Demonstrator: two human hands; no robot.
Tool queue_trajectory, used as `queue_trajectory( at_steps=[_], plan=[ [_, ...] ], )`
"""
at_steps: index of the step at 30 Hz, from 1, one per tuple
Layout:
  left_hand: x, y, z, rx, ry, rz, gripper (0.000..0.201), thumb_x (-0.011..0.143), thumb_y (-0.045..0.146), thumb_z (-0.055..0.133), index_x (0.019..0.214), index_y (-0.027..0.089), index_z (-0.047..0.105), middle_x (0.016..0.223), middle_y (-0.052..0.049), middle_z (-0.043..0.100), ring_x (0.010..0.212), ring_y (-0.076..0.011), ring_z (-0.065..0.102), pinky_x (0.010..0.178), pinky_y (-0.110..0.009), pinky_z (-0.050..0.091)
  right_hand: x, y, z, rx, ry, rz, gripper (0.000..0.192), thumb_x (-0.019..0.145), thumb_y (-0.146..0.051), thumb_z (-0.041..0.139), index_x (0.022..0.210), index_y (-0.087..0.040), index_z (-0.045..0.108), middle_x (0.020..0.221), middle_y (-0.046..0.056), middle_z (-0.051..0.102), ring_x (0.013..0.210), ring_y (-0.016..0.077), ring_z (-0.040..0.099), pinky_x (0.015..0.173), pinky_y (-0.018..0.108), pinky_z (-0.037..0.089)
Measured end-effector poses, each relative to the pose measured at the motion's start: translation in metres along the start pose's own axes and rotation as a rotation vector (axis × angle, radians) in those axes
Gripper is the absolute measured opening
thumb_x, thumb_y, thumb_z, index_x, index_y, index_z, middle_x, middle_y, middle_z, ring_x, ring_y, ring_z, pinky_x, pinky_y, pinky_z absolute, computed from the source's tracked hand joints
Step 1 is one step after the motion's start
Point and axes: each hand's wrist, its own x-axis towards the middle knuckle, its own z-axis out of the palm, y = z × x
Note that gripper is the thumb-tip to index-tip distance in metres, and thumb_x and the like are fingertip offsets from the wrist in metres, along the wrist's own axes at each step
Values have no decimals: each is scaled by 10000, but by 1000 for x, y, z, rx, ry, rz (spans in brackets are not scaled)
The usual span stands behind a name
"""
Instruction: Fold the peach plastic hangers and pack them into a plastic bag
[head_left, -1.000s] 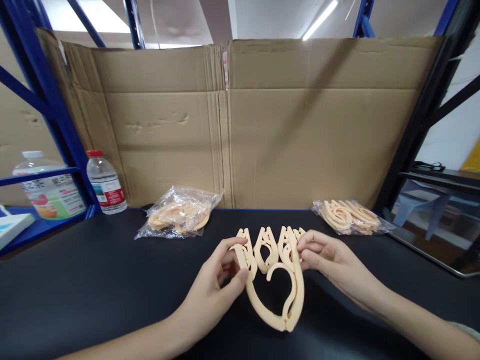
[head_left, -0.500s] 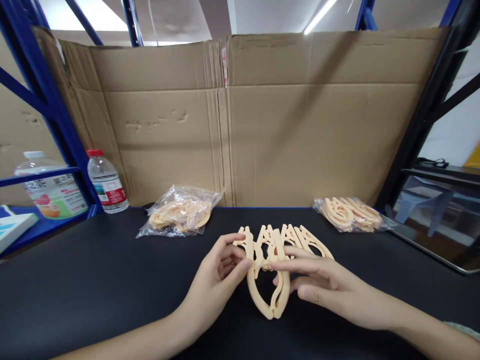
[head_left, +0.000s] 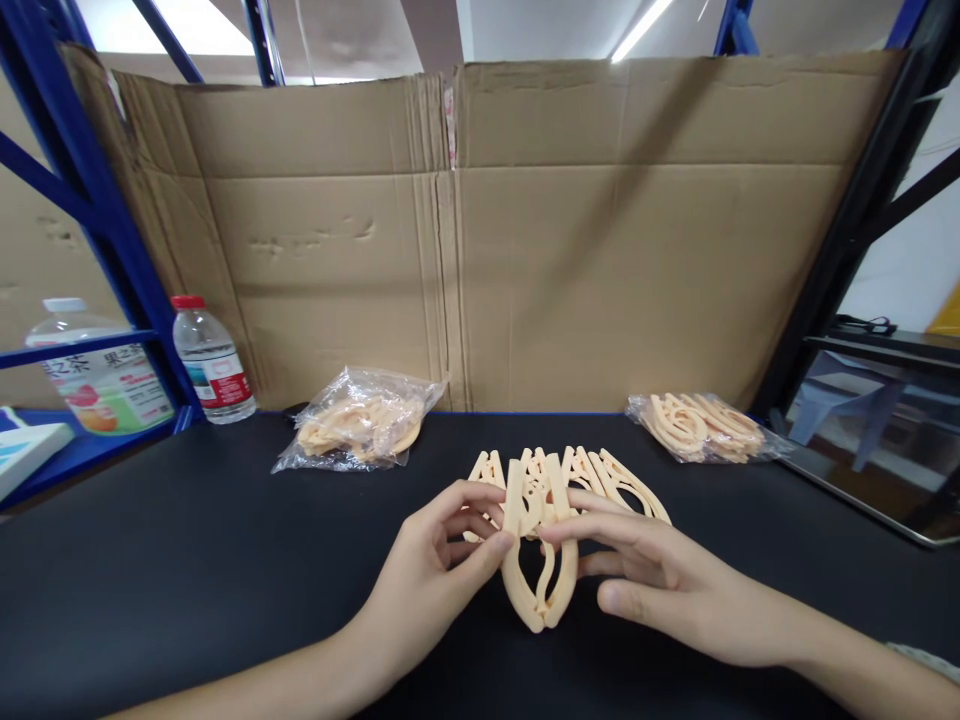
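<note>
A beige plastic folding hanger is held up in front of me, its two arms folded close together and its joined tip pointing down toward me. My left hand pinches the hanger's left arm between thumb and fingers. On the other side, my right hand has its fingers around the right arm, index finger in front and others behind, with the thumb apart. Several more beige folding hangers lie in a row just behind, partly hidden by the held one and my fingers.
On the black tabletop, a clear bag of beige hangers lies at back left, another bag at back right. A water bottle stands by the blue rack post. Cardboard walls off the back. A dark glossy panel lies right.
The left arm of the held hanger has swung inward, so the two arms are closer together at the top. My left hand has moved slightly right with it; my right hand barely moved.
</note>
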Motion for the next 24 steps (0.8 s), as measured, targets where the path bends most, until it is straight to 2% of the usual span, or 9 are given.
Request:
queue_trajectory(
  at_steps=[3, 8, 12, 15, 17, 20, 24],
  plan=[
    [2, -1, -1, -6, 31, -10, 264, 758, 327, 688, 966, 181, 614, 935, -60, 647, 813, -190, 622, 689, -288, 537, -1, 0, -2, -26, 21, 5, 381, 898, -331, 571, 1278, -301, 548, 1463, 78, 373, 1330, 236, 391, 1085, 442, 351],
    [2, -4, 0, 19, 15, -22, 260, 760, 327, 691, 965, 176, 636, 953, -72, 668, 796, -186, 632, 692, -285, 538, 0, -2, -2, -97, -36, 17, 412, 892, -360, 572, 1297, -292, 539, 1486, 75, 358, 1343, 234, 368, 1095, 440, 321],
    [1, -2, 1, 11, -13, -13, 235, 768, 316, 683, 961, 182, 666, 922, -71, 691, 840, -209, 652, 726, -294, 553, 1, -5, -3, -84, -37, 8, 402, 895, -393, 556, 1285, -297, 556, 1399, 85, 477, 1187, 223, 530, 988, 422, 435],
    [0, -1, 1, 27, -59, 16, 261, 785, 303, 659, 1022, 196, 682, 1000, -80, 694, 926, -230, 657, 804, -318, 557, 2, -6, -7, -82, -11, 11, 402, 886, -410, 566, 1272, -298, 572, 1403, 82, 473, 1159, 226, 554, 979, 416, 437],
    [-1, -2, 1, 67, -48, 55, 301, 785, 285, 653, 1077, 215, 673, 1049, -75, 687, 946, -226, 655, 832, -317, 555, 1, -7, -14, -133, 67, 8, 393, 881, -425, 567, 1245, -281, 599, 1391, 80, 491, 1218, 239, 512, 1026, 431, 393],
    [-1, -3, -3, 151, -10, 105, 293, 797, 276, 635, 1084, 232, 670, 1039, -62, 686, 951, -217, 650, 836, -301, 553, 0, -8, -40, -285, 291, 18, 367, 865, -471, 562, 1146, -259, 664, 1300, 80, 576, 1215, 248, 513, 1033, 428, 393],
    [2, -5, -10, 229, 12, 119, 242, 816, 296, 603, 1038, 233, 675, 1036, -61, 686, 982, -230, 639, 823, -295, 549, -7, -6, -88, -454, 608, 154, 415, 797, -566, 578, 951, -198, 692, 1007, 88, 689, 944, 243, 634, 863, 409, 500]
  ],
)
